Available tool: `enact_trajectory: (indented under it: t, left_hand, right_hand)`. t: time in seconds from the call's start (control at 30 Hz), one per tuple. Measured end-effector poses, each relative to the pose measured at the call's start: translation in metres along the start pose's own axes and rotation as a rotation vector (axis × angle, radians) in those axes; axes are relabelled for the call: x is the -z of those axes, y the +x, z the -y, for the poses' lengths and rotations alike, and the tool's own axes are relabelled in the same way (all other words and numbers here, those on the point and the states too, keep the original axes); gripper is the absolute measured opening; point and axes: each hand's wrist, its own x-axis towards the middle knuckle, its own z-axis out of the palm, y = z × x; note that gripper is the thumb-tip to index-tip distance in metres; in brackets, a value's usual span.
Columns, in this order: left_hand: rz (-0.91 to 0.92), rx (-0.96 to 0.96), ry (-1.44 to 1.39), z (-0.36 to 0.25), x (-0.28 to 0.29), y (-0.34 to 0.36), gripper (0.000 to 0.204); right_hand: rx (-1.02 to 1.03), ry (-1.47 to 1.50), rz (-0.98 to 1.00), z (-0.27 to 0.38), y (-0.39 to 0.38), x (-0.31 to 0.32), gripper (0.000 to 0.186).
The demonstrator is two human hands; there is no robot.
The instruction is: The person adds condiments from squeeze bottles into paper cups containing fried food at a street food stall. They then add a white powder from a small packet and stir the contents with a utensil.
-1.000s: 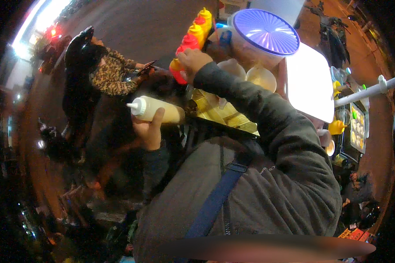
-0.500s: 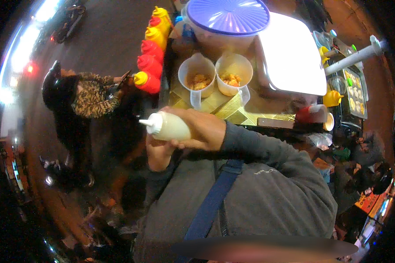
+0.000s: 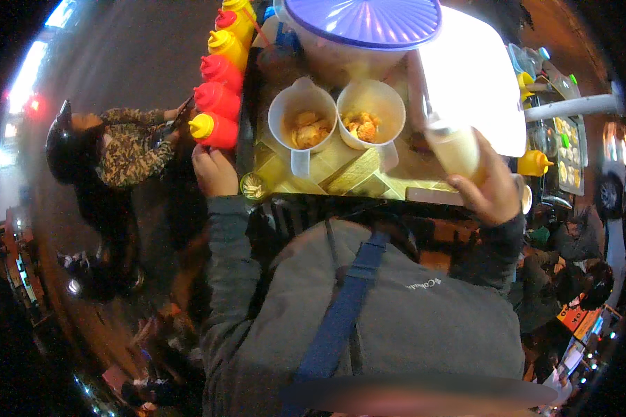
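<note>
My right hand [image 3: 492, 182] is closed around a squeeze bottle [image 3: 456, 150] of pale cream sauce, its white nozzle tilted up beside the bright white lid. My left hand [image 3: 214, 171] is at the left edge of the cart, just below a red squeeze bottle [image 3: 219, 132] with a yellow cap. Its fingers are bent and close together, their tips partly hidden by that bottle; what they grip, if anything, cannot be made out. Between my hands stand two translucent measuring jugs, the left jug [image 3: 300, 149] and the right jug [image 3: 391, 111], with browned food pieces inside.
More red and yellow squeeze bottles [image 3: 227, 47] line the left edge. Behind the jugs stands a tub with a purple lid [image 3: 365, 24]; a white lid [image 3: 476, 83] lies right. A small toothpick cup [image 3: 252, 185] sits at the near-left corner. A person [image 3: 128, 149] stands left.
My hands have moved apart. The right one has carried the cream squeeze bottle from the front left to the right side, and the left has gone to the red bottle at the left edge.
</note>
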Motion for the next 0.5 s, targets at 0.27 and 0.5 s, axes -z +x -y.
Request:
enact_trajectory:
  t: [0.27,0.5]
  left_hand:
    - [-0.052,0.000,-0.001,-0.008,-0.001,-0.004,0.038]
    - [-0.023,0.056,-0.030,-0.001,-0.003,-0.005,0.041]
  right_hand:
    - [0.001,-0.339,-0.147,0.004,0.034,0.030,0.081]
    - [0.195,-0.574,-0.147,0.014,0.072,0.036,0.079]
